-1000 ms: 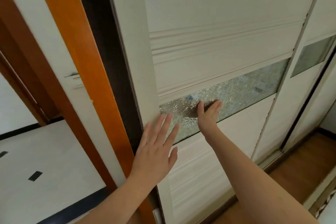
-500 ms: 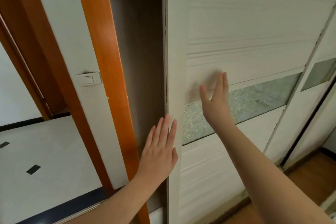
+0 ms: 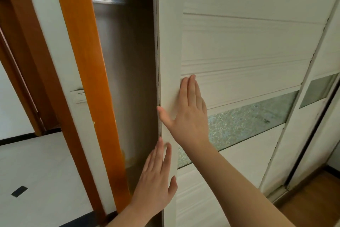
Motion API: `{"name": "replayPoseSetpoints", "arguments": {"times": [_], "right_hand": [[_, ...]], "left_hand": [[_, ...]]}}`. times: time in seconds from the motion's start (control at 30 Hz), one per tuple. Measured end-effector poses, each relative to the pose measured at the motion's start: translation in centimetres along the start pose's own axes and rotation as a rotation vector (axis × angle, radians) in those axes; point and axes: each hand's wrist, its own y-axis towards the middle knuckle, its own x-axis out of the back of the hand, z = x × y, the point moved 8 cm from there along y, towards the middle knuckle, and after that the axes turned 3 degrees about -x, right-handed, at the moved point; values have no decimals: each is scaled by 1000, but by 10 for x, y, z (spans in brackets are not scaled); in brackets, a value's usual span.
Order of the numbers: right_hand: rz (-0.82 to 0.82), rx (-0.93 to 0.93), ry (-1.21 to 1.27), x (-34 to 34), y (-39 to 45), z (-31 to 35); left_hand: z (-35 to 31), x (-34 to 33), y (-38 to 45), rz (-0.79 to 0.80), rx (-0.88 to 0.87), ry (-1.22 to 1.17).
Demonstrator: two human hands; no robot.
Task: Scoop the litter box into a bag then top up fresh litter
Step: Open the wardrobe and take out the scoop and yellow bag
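While both lie flat, left hand [image 3: 156, 186] and right hand [image 3: 189, 114] press sliding door [image 3: 248, 42] — fingers straight.

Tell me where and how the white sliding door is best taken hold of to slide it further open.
Probably the sliding door by its exposed left vertical edge, coming from the open dark gap: the face shows no handle, only flat panels and a frosted strip. The right hand lies flat with its thumb at that edge; the left hand lies flat lower down.

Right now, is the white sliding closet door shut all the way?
No, a dark gap shows beside the white sliding closet door.
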Motion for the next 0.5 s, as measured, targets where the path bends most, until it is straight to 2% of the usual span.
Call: {"name": "replayPoseSetpoints", "arguments": {"times": [0.27, 0.5], "right_hand": [[-12, -17, -13, -1, 8, -25], [47, -52, -19, 2, 19, -62]], "left_hand": [[-18, -18, 17, 32, -46, -16], [-47, -23, 43, 40, -80, -39]]}}
